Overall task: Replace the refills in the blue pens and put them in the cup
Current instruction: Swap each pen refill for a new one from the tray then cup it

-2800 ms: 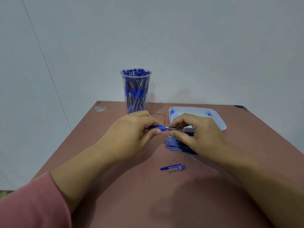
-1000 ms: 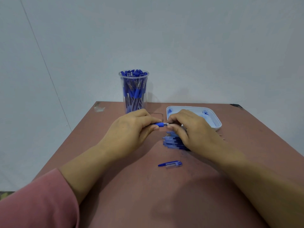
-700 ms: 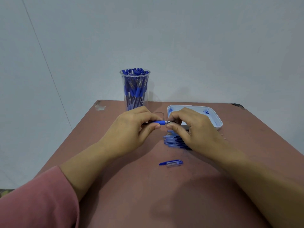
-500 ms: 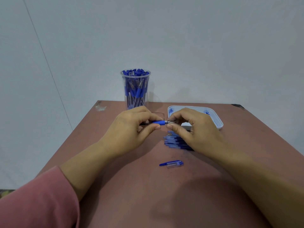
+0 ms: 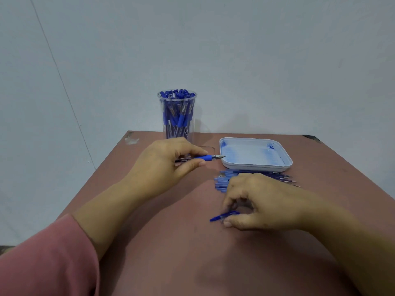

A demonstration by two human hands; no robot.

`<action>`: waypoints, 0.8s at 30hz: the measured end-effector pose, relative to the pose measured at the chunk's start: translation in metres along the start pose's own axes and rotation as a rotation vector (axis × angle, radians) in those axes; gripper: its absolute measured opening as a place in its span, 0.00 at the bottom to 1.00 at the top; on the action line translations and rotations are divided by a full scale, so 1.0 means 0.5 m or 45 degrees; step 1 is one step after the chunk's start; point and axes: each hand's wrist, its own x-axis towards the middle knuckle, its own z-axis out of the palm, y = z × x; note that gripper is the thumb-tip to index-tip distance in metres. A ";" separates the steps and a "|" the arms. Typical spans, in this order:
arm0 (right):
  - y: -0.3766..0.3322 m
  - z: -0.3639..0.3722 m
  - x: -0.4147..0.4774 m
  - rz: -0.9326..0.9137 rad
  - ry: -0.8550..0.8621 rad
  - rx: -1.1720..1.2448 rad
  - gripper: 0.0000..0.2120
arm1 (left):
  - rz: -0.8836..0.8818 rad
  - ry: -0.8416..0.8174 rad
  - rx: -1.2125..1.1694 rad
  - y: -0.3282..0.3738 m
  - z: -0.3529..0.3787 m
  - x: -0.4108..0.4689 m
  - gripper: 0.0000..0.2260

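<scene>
Blue-gripped pen (image 5: 205,157), nib bare, pinched level in the left hand (image 5: 162,167) in front of the clear cup (image 5: 177,116) of pens. Right hand (image 5: 263,201) curls over the loose cap (image 5: 223,216) on the table (image 5: 171,242), pinching it (grip partly hidden). Risk: a shallow pinch may flick the cap away. No legible brand or lettering shows anywhere.

light: dim, even, bluish | shadows: soft | focus: slightly soft | edges: wide-angle bowing
</scene>
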 end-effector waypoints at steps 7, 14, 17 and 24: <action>0.053 -0.019 0.002 0.246 0.675 0.110 0.04 | -0.024 -0.054 0.019 -0.004 0.002 -0.002 0.08; 0.058 -0.010 0.022 0.237 0.822 0.106 0.06 | -0.012 -0.065 -0.011 -0.003 0.003 -0.003 0.09; 0.048 -0.002 0.028 0.149 0.785 0.181 0.11 | -0.009 -0.063 -0.034 0.000 0.001 -0.003 0.07; 0.032 0.010 0.043 0.056 0.790 0.349 0.11 | 0.036 -0.057 -0.075 0.011 0.004 -0.002 0.08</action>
